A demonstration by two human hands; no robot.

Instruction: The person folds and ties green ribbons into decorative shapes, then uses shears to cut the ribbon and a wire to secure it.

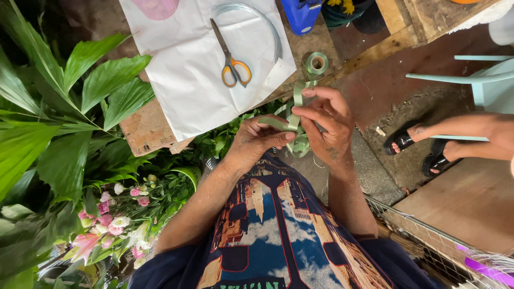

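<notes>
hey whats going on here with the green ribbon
A person is folding pale green ribbon into loops with both hands. The left hand pinches the loops together low down, while the right hand holds a strand between its fingers. On white paper over the wooden table lie orange-handled scissors, a coil of wire and a ribbon roll. Pink and white flowers stand to the left.

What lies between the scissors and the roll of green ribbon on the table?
In the head view, a coil of thin wire lies on the white paper between the scissors and the ribbon roll.
</notes>
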